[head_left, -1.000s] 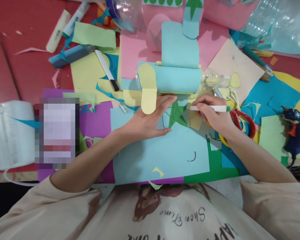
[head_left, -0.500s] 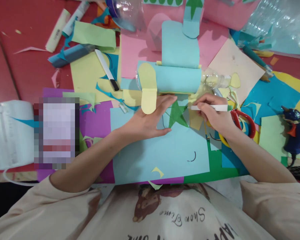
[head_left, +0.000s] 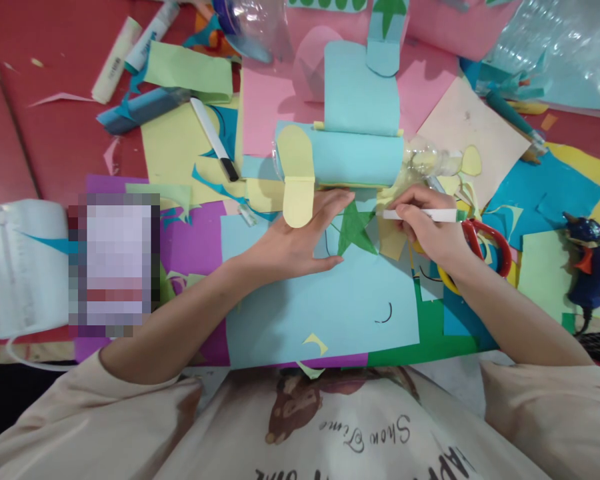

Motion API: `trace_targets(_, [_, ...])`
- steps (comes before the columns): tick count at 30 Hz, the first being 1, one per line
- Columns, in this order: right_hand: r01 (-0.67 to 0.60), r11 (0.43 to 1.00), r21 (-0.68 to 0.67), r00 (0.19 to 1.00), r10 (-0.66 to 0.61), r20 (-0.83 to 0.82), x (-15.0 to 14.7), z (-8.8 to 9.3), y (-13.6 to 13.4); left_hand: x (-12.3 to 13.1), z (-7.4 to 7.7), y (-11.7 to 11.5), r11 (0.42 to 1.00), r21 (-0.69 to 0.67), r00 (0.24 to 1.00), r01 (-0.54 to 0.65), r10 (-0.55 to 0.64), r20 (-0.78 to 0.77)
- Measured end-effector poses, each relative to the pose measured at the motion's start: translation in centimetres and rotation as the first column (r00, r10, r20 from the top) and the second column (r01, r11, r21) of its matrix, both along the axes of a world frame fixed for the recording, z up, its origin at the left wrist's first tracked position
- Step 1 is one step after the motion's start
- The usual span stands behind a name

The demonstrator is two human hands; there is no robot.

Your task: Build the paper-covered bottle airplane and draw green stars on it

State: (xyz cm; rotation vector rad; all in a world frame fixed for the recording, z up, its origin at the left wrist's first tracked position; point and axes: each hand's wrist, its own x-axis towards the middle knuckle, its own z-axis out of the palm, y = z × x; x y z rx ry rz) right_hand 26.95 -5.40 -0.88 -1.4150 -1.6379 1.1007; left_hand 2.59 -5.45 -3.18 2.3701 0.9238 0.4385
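Observation:
My left hand [head_left: 300,243] lies spread over a light blue sheet of paper [head_left: 320,313], thumb and fingers apart. Beside its fingertips is a green star [head_left: 354,232] on the sheet. In my right hand [head_left: 427,220] is a slim white marker pen [head_left: 443,215], its tip pointing left near the star's right arm. A dark curved line shows on the sheet at the lower right. Just above my left hand lies a plastic bottle wrapped in light blue paper [head_left: 357,157], with a pale yellow paper strip [head_left: 297,200] hanging over my knuckles.
Red-and-yellow-handled scissors [head_left: 500,250] lie by my right wrist. At the far right is a dark blue glue gun [head_left: 593,267]. On the left are a white box-like device [head_left: 23,267] and a white pen with a black cap [head_left: 214,139]. Coloured paper scraps surround the sheet.
Almost nothing differs. Both hands, the marker pen and the star stay in the same places, apart from a very slight shift of the whole view.

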Motion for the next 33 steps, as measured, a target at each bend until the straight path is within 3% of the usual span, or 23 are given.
trace_targets(16, [-0.029, 0.999, 0.016, 0.998, 0.03, -0.047, 0.0, 0.1, -0.1, 0.0, 0.1, 0.0, 1.0, 0.008, 1.0, -0.005, 0.005, -0.014])
trace_targets(20, [-0.185, 0.979, 0.081, 0.978, 0.192, -0.083, 0.2, 0.2, -0.6, 0.1, 0.0, 0.0, 1.0, 0.017, 1.0, -0.005, 0.005, -0.004])
trace_targets(24, [-0.365, 0.931, 0.016, 0.906, 0.36, -0.225, 0.2, 0.0, -1.0, 0.2, 0.0, -0.1, 1.0, 0.022, 1.0, -0.016, 0.015, 0.014])
trace_targets(29, [-0.348, 0.937, -0.032, 0.917, 0.333, -0.221, 0.2, -0.4, -1.1, 0.2, 0.4, -0.2, 0.997, 0.052, 0.999, -0.05, 0.05, -0.016])
trace_targets(33, [-0.291, 0.954, -0.071, 0.936, 0.269, -0.225, 0.4, -0.4, -1.1, 0.2, 0.9, -0.2, 0.978, 0.064, 0.967, -0.2, 0.207, -0.149])
